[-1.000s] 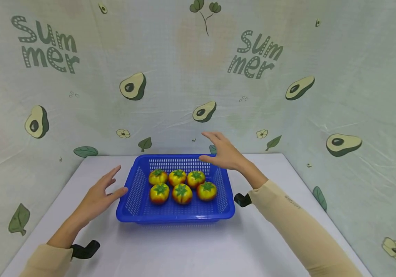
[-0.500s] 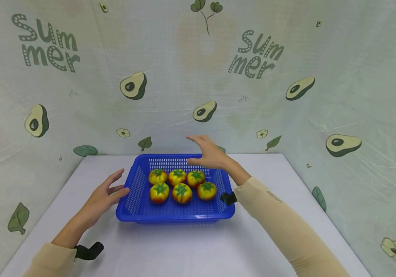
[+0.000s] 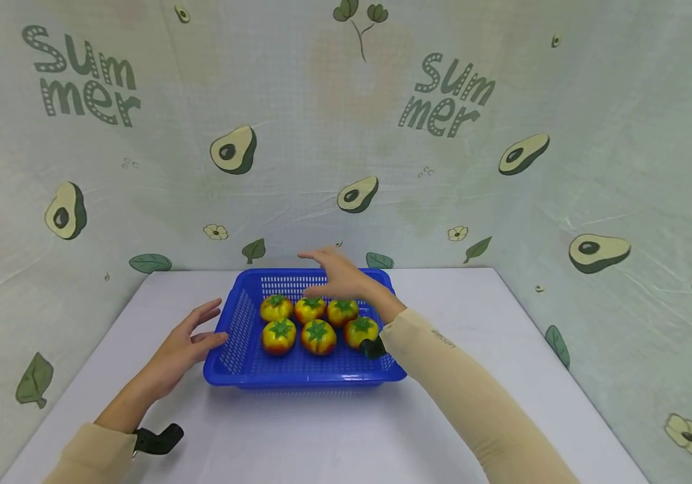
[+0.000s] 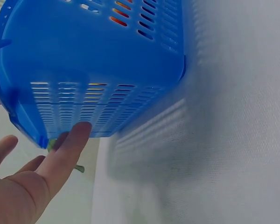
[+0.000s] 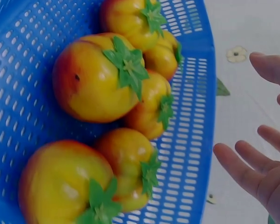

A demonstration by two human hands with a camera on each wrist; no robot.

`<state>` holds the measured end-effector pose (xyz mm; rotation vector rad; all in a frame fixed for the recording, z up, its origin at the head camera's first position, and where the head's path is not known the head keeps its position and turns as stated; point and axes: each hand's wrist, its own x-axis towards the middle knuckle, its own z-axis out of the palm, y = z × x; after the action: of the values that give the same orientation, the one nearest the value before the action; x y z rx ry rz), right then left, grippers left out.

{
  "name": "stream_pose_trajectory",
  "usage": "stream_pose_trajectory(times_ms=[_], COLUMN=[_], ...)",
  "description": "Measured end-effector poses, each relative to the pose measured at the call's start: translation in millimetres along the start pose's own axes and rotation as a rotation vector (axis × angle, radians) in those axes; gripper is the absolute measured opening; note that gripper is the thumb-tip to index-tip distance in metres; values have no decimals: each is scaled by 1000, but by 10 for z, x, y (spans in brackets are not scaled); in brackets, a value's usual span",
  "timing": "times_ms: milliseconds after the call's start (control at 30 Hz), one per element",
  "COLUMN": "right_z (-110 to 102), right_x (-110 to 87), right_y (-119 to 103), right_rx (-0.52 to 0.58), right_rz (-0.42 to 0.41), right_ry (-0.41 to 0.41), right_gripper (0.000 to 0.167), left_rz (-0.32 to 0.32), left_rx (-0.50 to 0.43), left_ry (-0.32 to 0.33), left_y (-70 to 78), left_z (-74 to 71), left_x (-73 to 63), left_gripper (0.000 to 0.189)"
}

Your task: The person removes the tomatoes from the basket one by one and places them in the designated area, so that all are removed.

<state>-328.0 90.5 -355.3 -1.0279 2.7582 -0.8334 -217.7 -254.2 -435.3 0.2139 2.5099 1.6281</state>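
Six yellow-and-red fruits (image 3: pixel 318 338) with star-shaped green leafy tops sit in one blue plastic basket (image 3: pixel 306 380), in two rows of three, a back row and a front row. The basket has slotted walls and stands towards the back of a white table (image 3: pixel 297 444).

A person's two hands are at the basket. The left hand (image 3: pixel 177 351) is at its left side, thumb and fingers apart, the thumb at the rim; whether it touches the rim cannot be told. The right hand (image 3: pixel 342 277) is above the basket's back part, thumb and fingers spread apart, nearest the back row of fruits.

Two beige sleeves (image 3: pixel 473 396) cover the forearms, and a black object (image 3: pixel 159 440) shows at each wrist. In the head view, the one at the right wrist hides part of the right-hand front fruit, and the right arm crosses in front of the basket's right side.

Behind hangs a pale cloth (image 3: pixel 297 101) printed with five large avocados and the word "Summer" twice.
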Motion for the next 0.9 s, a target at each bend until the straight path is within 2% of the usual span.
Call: stream_pose_trajectory(times_ms=[367,667,900], right_z=[216,396,491], right_x=[180,317,395], right_y=[-18,1,-6], right_rx=[60,50,54], right_rz=[-17,-45,-59], right_ry=[-42,-104,-113], right_gripper=[77,73,70], left_rz=[-26,-52,-83], left_rx=[-27,-52,-92], left_ry=[-48,-78,-95], left_y=[-18,-67,-91], left_z=[12,-9,-28], left_x=[42,41,55], left_gripper=[83,82,83])
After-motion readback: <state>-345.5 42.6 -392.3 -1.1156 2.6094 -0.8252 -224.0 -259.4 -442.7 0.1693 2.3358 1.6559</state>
